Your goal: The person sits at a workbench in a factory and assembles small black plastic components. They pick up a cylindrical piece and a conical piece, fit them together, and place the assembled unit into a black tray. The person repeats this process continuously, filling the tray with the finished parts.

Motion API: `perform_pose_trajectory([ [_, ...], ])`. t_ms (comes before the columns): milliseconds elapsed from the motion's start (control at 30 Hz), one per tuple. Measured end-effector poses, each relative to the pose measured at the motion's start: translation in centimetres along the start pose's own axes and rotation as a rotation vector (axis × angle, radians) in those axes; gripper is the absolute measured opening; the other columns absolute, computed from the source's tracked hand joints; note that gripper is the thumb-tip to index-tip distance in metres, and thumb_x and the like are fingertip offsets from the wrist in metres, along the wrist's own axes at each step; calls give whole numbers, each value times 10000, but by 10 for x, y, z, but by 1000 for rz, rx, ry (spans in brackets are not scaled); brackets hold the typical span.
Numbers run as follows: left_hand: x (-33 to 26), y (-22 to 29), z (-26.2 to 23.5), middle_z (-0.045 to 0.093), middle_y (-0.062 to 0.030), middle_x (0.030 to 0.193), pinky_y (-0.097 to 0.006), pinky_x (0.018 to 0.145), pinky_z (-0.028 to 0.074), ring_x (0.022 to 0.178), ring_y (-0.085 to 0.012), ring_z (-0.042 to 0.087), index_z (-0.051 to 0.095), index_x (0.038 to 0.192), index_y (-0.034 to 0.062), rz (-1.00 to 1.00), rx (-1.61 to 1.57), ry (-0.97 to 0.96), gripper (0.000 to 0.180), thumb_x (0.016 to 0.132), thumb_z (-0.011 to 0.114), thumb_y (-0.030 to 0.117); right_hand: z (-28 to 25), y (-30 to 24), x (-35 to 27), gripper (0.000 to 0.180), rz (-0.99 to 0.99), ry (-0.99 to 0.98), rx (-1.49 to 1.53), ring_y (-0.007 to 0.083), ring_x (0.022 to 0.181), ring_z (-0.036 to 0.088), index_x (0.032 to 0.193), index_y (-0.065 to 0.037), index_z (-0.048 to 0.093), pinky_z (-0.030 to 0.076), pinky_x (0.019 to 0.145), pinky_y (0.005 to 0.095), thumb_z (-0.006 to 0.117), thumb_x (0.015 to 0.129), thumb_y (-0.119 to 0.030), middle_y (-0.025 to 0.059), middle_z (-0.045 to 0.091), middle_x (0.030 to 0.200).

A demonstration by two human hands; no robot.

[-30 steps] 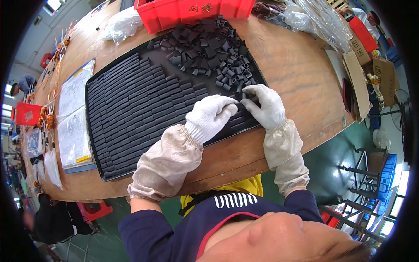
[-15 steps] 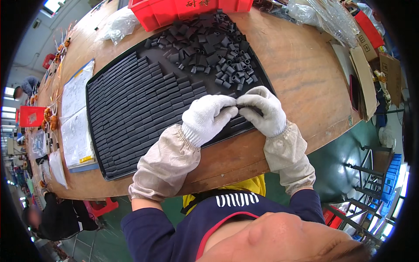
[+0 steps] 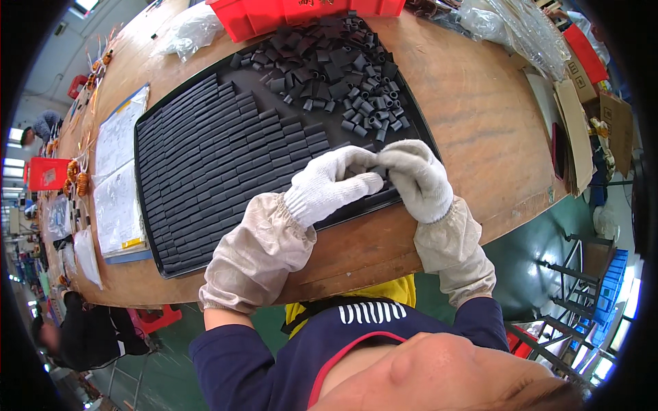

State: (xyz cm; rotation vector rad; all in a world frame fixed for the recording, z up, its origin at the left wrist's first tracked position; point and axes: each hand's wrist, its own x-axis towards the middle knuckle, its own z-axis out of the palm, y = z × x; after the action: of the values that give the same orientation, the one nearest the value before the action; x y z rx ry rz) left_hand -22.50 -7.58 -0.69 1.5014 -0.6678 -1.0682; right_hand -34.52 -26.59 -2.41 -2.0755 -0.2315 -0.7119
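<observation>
My left hand [image 3: 330, 185], in a white knit glove, is closed in a pinch over the near right part of a black tray [image 3: 426, 140]. Against its fingertips press those of my right hand [image 3: 419, 177], also gloved and closed. Between the fingertips a bit of black shows, too covered to make out. Short black tubes [image 3: 226, 154] lie in tight slanting rows across the left and middle of the tray. Farther off, inside the same tray, is a loose heap of black tubes and flat-looking black pieces [image 3: 336, 65].
A red bin [image 3: 301, 19] stands beyond the tray on the wooden table [image 3: 480, 109]. Left of the tray lie papers on a blue-edged board [image 3: 122, 171]. Clear plastic bags [image 3: 188, 33] and flattened cardboard [image 3: 574, 137] lie around the edges. A seated person [image 3: 89, 335] is at lower left.
My right fingers have curled further downward, and my left thumb has shifted slightly right. The fingertips stay together. The whole view has shifted a little.
</observation>
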Motion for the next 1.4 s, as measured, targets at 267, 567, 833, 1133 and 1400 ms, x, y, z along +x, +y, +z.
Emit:
perform_pose_trajectory([
  [267,-1,0,1,700,-40,1110,-260,892,525,992,-97,653,665,1247,12,50,19,89,307,965,716,122,-5,2,-4,306,104,-8,115,271,1023,689,1143,-25,685,557,883,348,712,856,77,131,689,1126],
  [567,2,-2,2,723,-84,1035,-283,874,528,968,-124,665,699,1209,13,196,351,152,288,959,724,153,13,-3,-13,239,366,161,309,218,971,704,1072,-35,692,565,856,322,725,864,77,113,709,1049],
  [833,0,4,1,726,-82,1034,-285,885,526,979,-121,660,699,1211,14,173,311,120,287,971,708,169,3,1,-8,243,168,26,75,242,946,699,1050,-43,702,563,821,333,752,836,62,110,711,1038],
  [1133,1,-1,4,727,-94,996,-293,837,540,923,-127,675,711,1170,21,241,393,208,289,934,761,180,5,-5,0,343,25,22,-120,303,973,686,1085,-77,721,536,878,390,767,770,52,100,712,1044],
  [1400,2,-3,4,712,-107,1165,-292,898,543,992,-140,673,632,1302,1,111,51,184,394,970,730,189,-26,6,10,390,-52,-72,-298,300,961,687,1046,-96,734,536,847,403,777,684,41,86,732,1000],
])
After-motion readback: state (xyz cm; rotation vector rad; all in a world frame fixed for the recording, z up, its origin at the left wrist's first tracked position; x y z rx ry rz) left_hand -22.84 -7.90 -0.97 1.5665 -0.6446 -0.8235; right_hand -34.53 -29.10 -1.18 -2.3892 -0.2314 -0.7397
